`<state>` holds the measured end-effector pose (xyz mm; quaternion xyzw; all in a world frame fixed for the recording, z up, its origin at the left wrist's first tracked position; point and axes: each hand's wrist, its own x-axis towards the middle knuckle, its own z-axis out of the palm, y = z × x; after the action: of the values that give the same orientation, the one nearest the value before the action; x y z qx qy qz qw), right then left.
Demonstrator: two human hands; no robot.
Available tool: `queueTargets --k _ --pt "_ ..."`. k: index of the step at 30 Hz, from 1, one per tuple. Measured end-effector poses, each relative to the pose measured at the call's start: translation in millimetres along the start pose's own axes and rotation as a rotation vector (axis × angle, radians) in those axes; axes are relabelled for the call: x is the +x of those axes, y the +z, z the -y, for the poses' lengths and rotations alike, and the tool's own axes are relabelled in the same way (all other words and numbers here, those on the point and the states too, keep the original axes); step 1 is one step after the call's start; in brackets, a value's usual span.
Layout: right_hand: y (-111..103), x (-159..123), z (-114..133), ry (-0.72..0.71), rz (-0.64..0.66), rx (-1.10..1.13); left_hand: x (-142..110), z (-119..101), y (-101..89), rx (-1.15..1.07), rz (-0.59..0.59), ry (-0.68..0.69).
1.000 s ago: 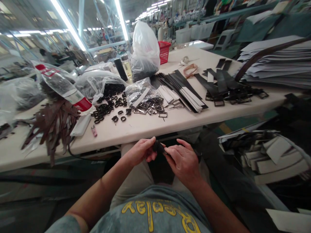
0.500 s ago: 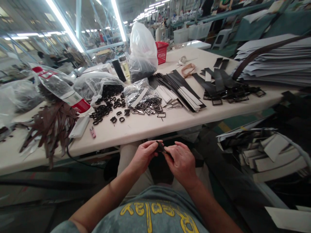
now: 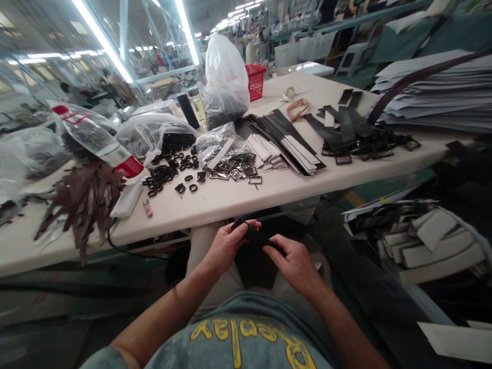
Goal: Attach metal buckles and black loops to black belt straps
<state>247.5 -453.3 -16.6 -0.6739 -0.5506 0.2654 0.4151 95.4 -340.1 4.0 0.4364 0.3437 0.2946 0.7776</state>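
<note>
Over my lap, just in front of the table edge, a dark strap is stretched between my two hands. My left hand is closed on its one end, thumb on top, with a short dark tip sticking out past the fingers. Further along, my right hand pinches the strap between thumb and fingers. Whether a loop or buckle sits on the strap by my left fingers is too dark to tell. On the table ahead lie black loops and a pile of metal buckles.
Black strips and white strips lie mid-table, with buckled straps to their right. A plastic bottle, brown strips and pink snips are at left. A bag of pale strips stands right of my legs.
My right hand has slid down and right, away from my left, and more of the strap shows between them. The strap's tip now sticks out beyond my left fingers.
</note>
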Motion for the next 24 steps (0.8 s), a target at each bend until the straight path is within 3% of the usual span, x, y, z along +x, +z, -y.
queueTargets --k 8,13,16,20,24 --pt "-20 -1 26 -0.060 0.018 -0.187 -11 8 6.6 0.136 0.087 0.018" --pt "-42 -9 36 0.041 0.090 -0.333 -7 2 1.8 0.194 -0.014 0.073" --pt "-40 -11 30 0.126 0.125 -0.183 -7 2 4.7 0.207 0.022 0.014" --pt "-22 -9 18 0.142 0.164 0.131 -9 6 12.5 0.259 0.142 -0.065" --pt "-10 -7 10 0.185 0.177 0.223 -4 8 10.1 0.287 0.149 -0.051"
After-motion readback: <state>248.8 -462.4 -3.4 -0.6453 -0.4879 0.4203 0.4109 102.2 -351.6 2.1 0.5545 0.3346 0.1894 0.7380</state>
